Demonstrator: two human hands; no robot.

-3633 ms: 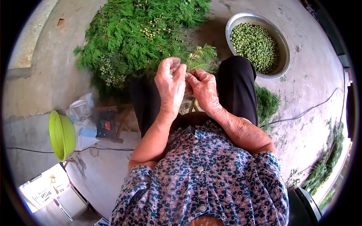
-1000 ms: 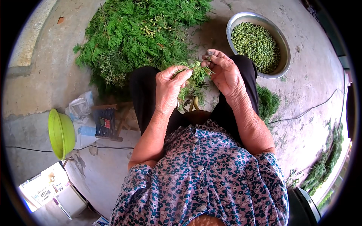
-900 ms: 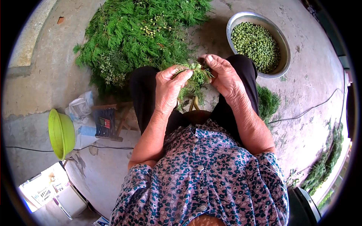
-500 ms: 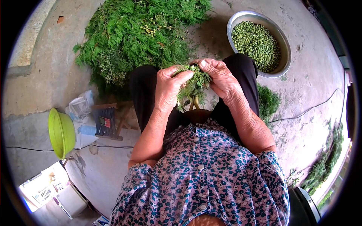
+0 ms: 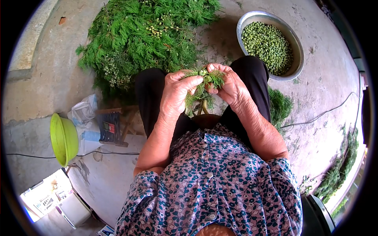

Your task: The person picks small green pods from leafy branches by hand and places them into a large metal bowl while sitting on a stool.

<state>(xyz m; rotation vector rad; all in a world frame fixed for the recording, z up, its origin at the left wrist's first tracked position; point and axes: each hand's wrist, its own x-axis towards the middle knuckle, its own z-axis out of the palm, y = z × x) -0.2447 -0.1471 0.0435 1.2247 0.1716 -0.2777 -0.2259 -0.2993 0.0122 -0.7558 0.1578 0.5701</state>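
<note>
My left hand (image 5: 176,90) grips a green conifer sprig (image 5: 212,80) with small pale-green cones, held up between my knees. My right hand (image 5: 231,87) has its fingers closed on the right side of the same sprig; the fingertips are partly behind the foliage. A large heap of cut conifer branches (image 5: 141,35) with clusters of cones lies on the concrete floor (image 5: 59,51) beyond my knees. A metal basin (image 5: 295,69) holding many small green cones sits beyond my right knee (image 5: 252,76).
To my left are a lime-green plastic basin (image 5: 63,139), white sacks (image 5: 82,112) and a folding stool (image 5: 114,128). A cable (image 5: 315,116) runs across the floor. More branches (image 5: 279,104) lie beside my right leg and along the far right (image 5: 336,173).
My right hand was raised at the sprig's tip about a second ago; it has since come down and closed on the foliage. My left hand stays nearly in place.
</note>
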